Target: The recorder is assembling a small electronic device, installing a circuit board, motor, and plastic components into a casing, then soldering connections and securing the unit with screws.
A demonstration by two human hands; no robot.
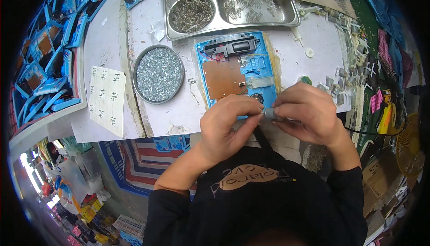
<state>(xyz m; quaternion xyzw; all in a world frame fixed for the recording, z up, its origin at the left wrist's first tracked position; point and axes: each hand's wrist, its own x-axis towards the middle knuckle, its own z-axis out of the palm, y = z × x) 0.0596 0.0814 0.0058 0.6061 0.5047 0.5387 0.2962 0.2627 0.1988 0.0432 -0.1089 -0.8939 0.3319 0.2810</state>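
Note:
A small grey cylinder-shaped part (pixel 270 113) is pinched between the fingertips of my right hand (pixel 309 111), over the near edge of the table. My left hand (pixel 229 123) pinches at the left end of that part, where a tiny pale tip shows; exactly what its fingers grip is too small to make out. Just beyond both hands lies an opened blue plastic casing (pixel 267 64), holding a brown board (pixel 224 78), a black module (pixel 233 45) and thin wires. My fingers hide its near edge.
Left of the casing sits a round dish of small silvery screws (pixel 159 73). A metal compartment tray (pixel 253 22) with springs stands beyond it. Similar grey parts (pixel 339 98) line the right edge. Blue casings (pixel 53 62) are heaped far left, near a marked paper sheet (pixel 106 100).

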